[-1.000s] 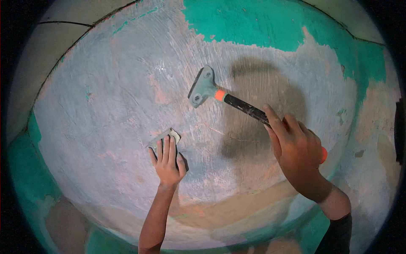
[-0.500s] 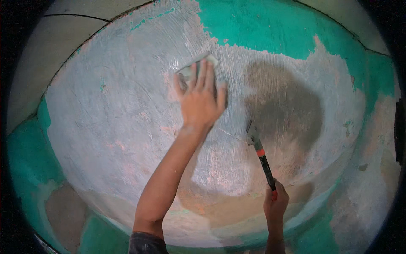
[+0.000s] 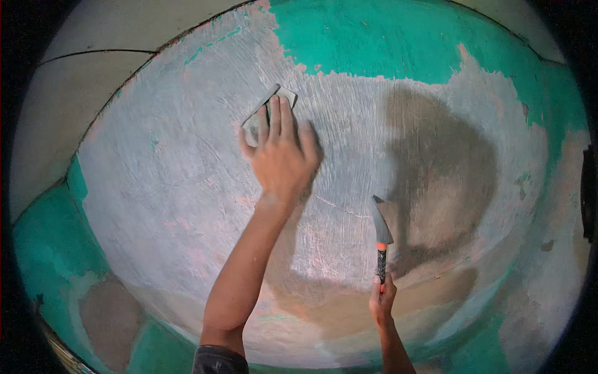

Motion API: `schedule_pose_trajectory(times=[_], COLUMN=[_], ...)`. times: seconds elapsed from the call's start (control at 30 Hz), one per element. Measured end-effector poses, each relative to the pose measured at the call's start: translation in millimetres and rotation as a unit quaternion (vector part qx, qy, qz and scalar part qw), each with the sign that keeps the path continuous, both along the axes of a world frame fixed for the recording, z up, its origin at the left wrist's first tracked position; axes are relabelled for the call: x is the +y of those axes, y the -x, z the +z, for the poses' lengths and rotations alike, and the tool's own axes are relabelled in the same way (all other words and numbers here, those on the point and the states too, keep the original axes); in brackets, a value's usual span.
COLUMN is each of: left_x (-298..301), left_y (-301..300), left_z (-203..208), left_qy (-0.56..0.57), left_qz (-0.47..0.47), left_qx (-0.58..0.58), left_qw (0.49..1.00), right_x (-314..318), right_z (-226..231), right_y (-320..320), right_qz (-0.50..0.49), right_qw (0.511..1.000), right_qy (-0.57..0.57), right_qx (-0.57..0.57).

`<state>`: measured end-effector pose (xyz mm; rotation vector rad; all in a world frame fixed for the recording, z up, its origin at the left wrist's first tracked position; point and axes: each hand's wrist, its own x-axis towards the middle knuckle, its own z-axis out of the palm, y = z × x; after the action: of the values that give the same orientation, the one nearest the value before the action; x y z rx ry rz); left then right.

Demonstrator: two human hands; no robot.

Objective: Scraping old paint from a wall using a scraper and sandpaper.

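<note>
My left hand (image 3: 280, 156) lies with fingers stretched over a small folded sheet of sandpaper (image 3: 286, 96), pressing it to the wall. Much of the sheet is hidden under the fingers; one folded edge sticks up beyond the fingertips. The wall (image 3: 174, 168) around it is pale grey-white, with fine scratch lines and faint pink patches. Lower and to the right, my right hand (image 3: 382, 302) is closed round the black and orange handle of a scraper (image 3: 382, 227). Its grey metal blade points upward in front of the wall; whether it touches the surface I cannot tell.
Green paint (image 3: 374, 40) with a ragged lower border covers the wall's upper part. A pale panelled ceiling (image 3: 93, 81) meets it along a dark edge. Green and bare grey patches show on the side wall (image 3: 56, 230). A dark shadow (image 3: 442, 168) falls right of the scraper.
My left hand and the sandpaper have moved left and slightly down. My right hand has shifted left and lower, and the scraper has turned more upright, its blade showing differently. The view has shifted slightly.
</note>
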<state>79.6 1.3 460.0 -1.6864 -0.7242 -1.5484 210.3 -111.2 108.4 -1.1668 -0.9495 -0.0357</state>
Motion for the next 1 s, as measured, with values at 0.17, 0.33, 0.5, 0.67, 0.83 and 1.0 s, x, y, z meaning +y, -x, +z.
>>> schedule_pose_trajectory(times=[0.17,0.33,0.5,0.67,0.83,1.0], left_x=[-6.8,4.0,-14.2,-14.1,-23.7,-30.0], left_y=[-12.9,-14.8,-55.0,-56.6,-90.9,-103.5], left_z=[-7.8,14.4,-22.8,29.2,-5.2,1.3], left_qy=[-0.001,-0.027,-0.055,-0.013,-0.071,-0.082], left_qz=[-0.035,0.014,-0.124,-0.074,-0.149,-0.2], left_qx=[0.081,-0.044,0.266,-0.057,0.205,0.251], left_qw=[0.996,0.999,0.954,0.996,0.965,0.944], right_x=[29.9,39.6,41.0,44.1,36.1,42.1], right_z=[-32.4,-18.5,-34.3,-43.1,-36.7,-41.6], right_y=[-13.3,-12.6,-17.9,-18.4,-18.2,-19.2], right_qz=[0.027,-0.063,-0.054,-0.025,-0.027,-0.007], right_qw=[0.998,0.987,0.992,0.996,0.996,0.998], right_qy=[-0.043,-0.097,-0.085,-0.074,-0.083,-0.053], right_qx=[0.023,-0.108,-0.078,-0.041,-0.03,-0.032])
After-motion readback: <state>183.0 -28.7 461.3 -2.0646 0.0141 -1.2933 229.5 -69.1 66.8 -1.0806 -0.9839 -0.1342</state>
